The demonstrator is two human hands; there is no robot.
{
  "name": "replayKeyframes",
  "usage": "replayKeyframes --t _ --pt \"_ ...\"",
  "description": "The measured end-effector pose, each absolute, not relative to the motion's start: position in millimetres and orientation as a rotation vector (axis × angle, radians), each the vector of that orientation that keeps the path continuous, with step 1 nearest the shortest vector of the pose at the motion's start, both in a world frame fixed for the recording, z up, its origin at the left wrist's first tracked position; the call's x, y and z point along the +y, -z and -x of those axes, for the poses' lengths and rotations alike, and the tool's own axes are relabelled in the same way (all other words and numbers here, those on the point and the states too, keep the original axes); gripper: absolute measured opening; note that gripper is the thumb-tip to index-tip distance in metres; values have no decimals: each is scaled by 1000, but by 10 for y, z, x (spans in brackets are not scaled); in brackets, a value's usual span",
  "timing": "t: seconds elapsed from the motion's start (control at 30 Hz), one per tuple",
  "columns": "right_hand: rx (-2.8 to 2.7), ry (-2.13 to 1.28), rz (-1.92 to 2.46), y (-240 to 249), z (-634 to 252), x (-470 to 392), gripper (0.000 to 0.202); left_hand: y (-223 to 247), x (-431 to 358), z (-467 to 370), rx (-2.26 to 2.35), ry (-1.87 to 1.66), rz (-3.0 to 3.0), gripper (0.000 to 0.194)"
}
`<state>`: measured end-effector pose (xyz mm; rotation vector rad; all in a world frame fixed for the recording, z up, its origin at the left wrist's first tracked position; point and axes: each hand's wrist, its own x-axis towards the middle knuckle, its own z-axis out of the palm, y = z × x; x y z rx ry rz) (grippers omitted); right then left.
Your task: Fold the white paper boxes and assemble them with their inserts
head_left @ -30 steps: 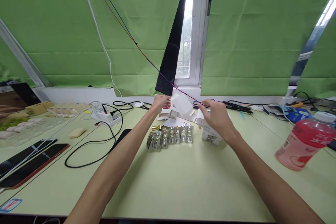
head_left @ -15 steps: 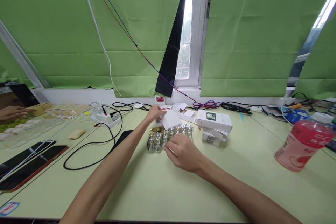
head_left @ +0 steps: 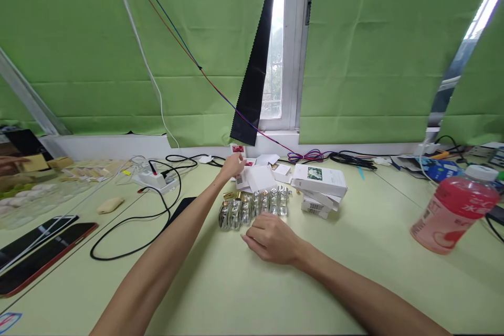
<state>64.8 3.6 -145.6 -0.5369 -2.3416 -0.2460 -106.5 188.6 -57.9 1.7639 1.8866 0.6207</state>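
My left hand (head_left: 233, 166) reaches to the back of the table, beside a small white box with a red picture (head_left: 238, 149). Its fingertips are mostly hidden, so a grip cannot be made out. An opened white carton (head_left: 261, 178) lies just right of it. My right hand (head_left: 271, 239) rests nearer the front with its fingers curled in and nothing visible in them. Just beyond that hand stands a close row of several small clear glass bottles (head_left: 246, 209), some with gold-coloured tops. A gold cap (head_left: 228, 196) lies behind their left end.
White boxes (head_left: 319, 179) are stacked right of the bottles. A pink drink bottle (head_left: 452, 210) stands far right. Left are a power strip (head_left: 155, 181), a black cable (head_left: 118, 258), a soap-like bar (head_left: 111, 205) and phones (head_left: 47, 257). Another person's hand (head_left: 11, 164) shows at far left.
The white carton beside my left hand was tilted up and now lies flatter. My right hand has drawn back slightly from the bottles, uncovering more of them. The view has shifted slightly.
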Motion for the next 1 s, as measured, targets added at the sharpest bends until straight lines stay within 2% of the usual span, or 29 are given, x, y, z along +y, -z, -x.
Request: replayKeyframes --t 0.33,0.63,1.0 --pt "-2360 232 527 1468 -639 29 44 785 2136 1230 2070 -393 -1522 38" --pt "-2373 192 554 1507 -638 36 43 928 2141 1274 2096 -296 -1708 37" --pt "-2386 147 579 1561 -620 22 42 863 1993 1276 2075 -473 -2066 35"
